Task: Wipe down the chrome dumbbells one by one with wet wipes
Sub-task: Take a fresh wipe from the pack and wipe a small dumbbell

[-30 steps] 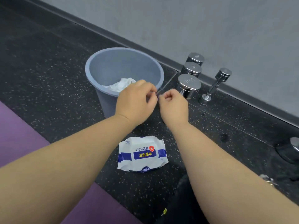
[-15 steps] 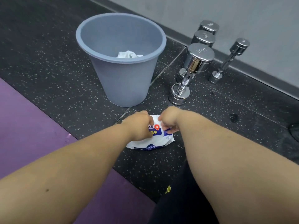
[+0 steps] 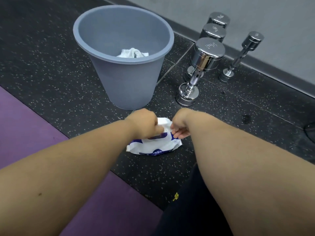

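Head view: you are pinching a fresh wipe out of the wet wipes pack with your left hand, while your right hand is gripping the pack's edge. One used wipe is lying in the bin. The chrome dumbbells are standing beyond, so you are likely only partway through.

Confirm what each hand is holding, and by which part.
Both hold the wet wipe pack: left hand pinches its top middle, flap or wipe unclear; right hand pinches its right edge.
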Available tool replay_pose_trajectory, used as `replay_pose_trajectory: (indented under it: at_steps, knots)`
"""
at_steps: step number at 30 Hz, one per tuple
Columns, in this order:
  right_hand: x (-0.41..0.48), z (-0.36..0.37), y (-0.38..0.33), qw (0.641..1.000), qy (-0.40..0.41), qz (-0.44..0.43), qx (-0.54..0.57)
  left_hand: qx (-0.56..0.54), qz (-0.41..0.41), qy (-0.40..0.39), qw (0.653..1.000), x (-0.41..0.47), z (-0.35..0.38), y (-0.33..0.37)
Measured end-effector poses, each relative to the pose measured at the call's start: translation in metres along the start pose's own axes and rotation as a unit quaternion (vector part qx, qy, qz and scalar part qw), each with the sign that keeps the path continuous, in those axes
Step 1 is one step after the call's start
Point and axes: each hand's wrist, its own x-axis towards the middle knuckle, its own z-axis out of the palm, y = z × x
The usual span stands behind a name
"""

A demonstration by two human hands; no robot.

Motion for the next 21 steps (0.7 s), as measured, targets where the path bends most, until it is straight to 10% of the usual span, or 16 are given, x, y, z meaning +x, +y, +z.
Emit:
replay_pose_trajectory:
  at_steps: [8, 16, 21]
  knots:
    - [-0.001, -0.001, -0.004, 0.987, -0.019, -0.041, -0.155, -0.025, -0.076, 0.203, 0.976, 0.005, -0.005, -0.009]
    - [0.002, -0.001, -0.003, 0.988, -0.042, -0.045, -0.140, 0.036, 0.108, -0.030, 0.993, 0.007, 0.009, -0.006]
    - [0.008, -0.002, 0.002, 0.995, -0.051, -0.025, -0.079, 0.107, 0.113, -0.025, 0.987, 0.007, 0.013, -0.010]
